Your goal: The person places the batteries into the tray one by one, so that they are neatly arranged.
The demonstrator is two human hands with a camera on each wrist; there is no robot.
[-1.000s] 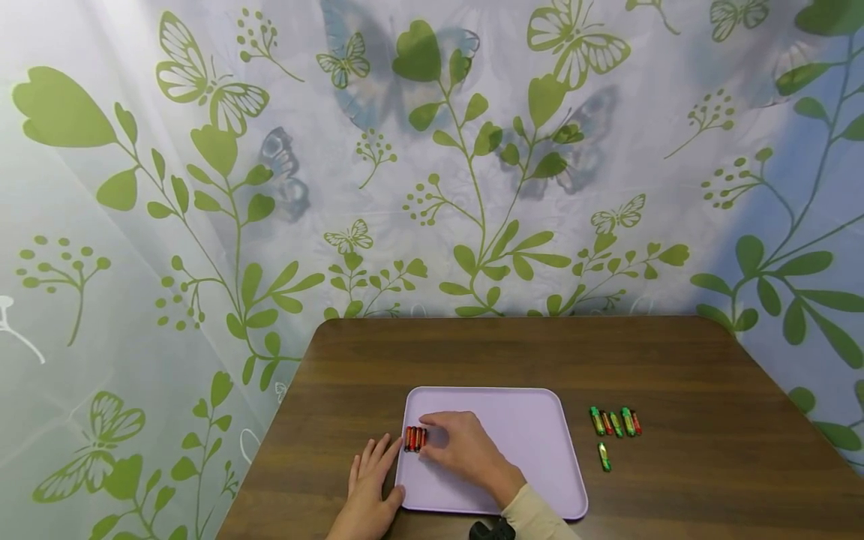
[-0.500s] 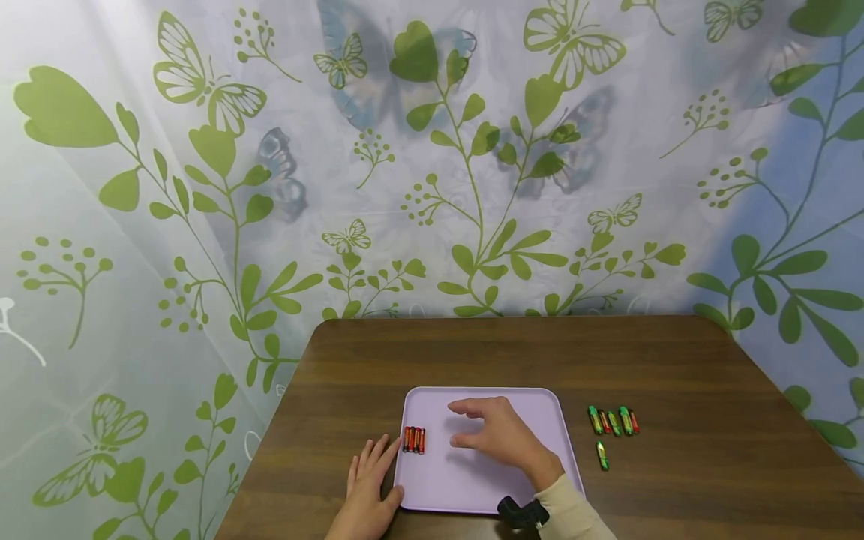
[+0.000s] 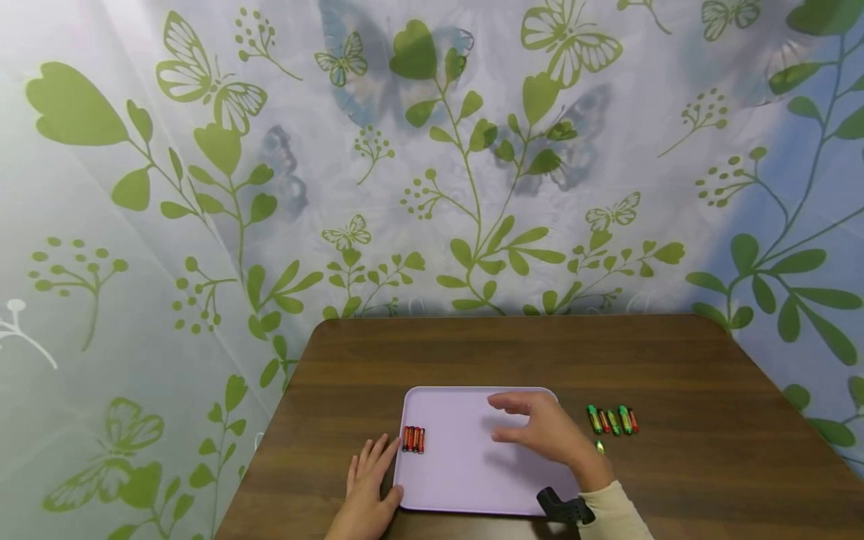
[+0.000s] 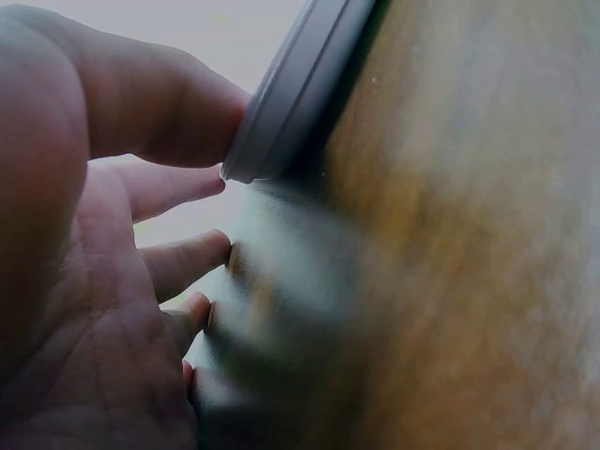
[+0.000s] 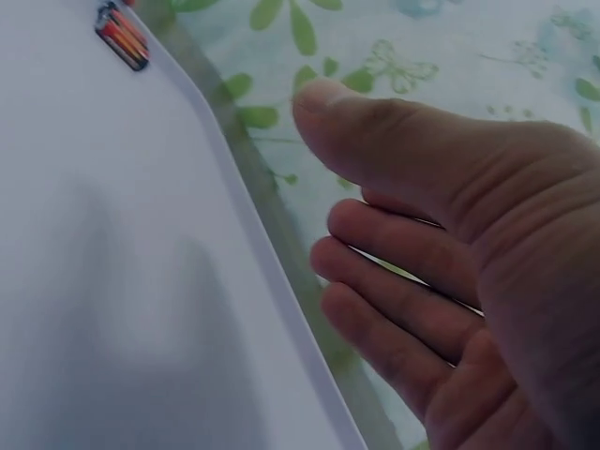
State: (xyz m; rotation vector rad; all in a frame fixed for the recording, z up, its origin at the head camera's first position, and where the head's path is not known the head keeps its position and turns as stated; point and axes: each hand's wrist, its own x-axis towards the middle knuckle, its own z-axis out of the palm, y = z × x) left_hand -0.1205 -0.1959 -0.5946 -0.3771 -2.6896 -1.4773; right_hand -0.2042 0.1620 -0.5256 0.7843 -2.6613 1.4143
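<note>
The straight-fingered left hand point(image 3: 367, 484) touches the left edge of the tray point(image 3: 459, 476) near four red batteries point(image 3: 414, 439); the right hand point(image 3: 543, 429), thumb and fingers apart, hovers near its right edge.

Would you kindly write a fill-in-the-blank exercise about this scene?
On the pale purple rectangular tray, ____ red-and-black cylindrical batteries lie side by side.
The left hand touches the rim of the ____.
In the head view, a row of green and red cylindrical batteries lies to the tray's ____.
The right hand holds ____.

Missing words: four; tray; right; nothing.
</note>
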